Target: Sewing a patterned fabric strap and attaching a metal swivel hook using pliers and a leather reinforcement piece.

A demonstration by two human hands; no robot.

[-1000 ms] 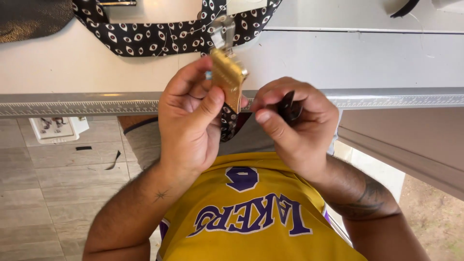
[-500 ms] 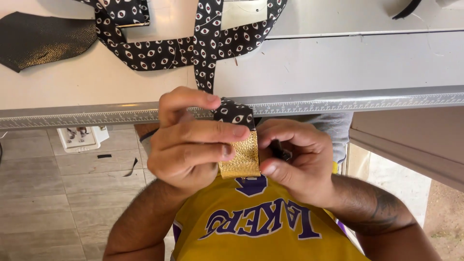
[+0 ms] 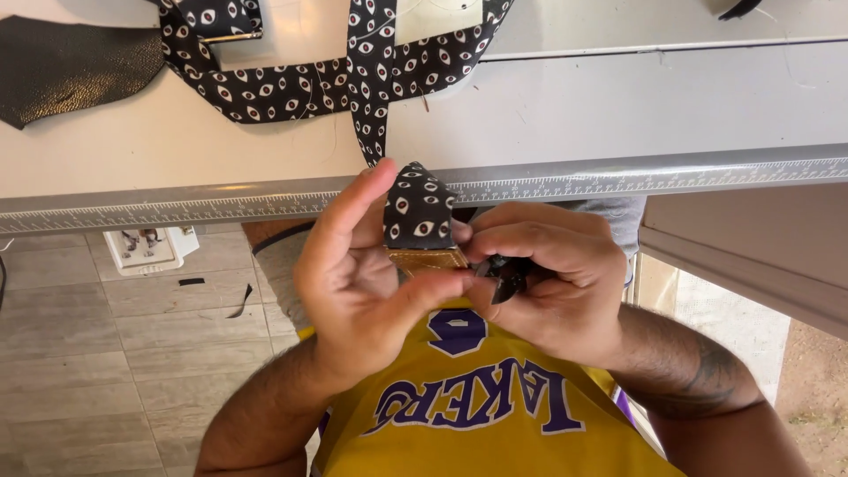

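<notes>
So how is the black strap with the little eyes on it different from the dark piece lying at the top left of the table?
The black fabric strap printed with white eyes is long, narrow and patterned; the plain black pebbled leather piece is broad, irregular and unpatterned. The strap runs off the pale table edge to both hands, the left hand and right hand, while the leather piece lies flat and untouched. Both are black and rest on the table.

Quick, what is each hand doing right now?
Left hand: pinching the gold piece on the patterned strap.
Right hand: closed on a small dark tool.
</notes>
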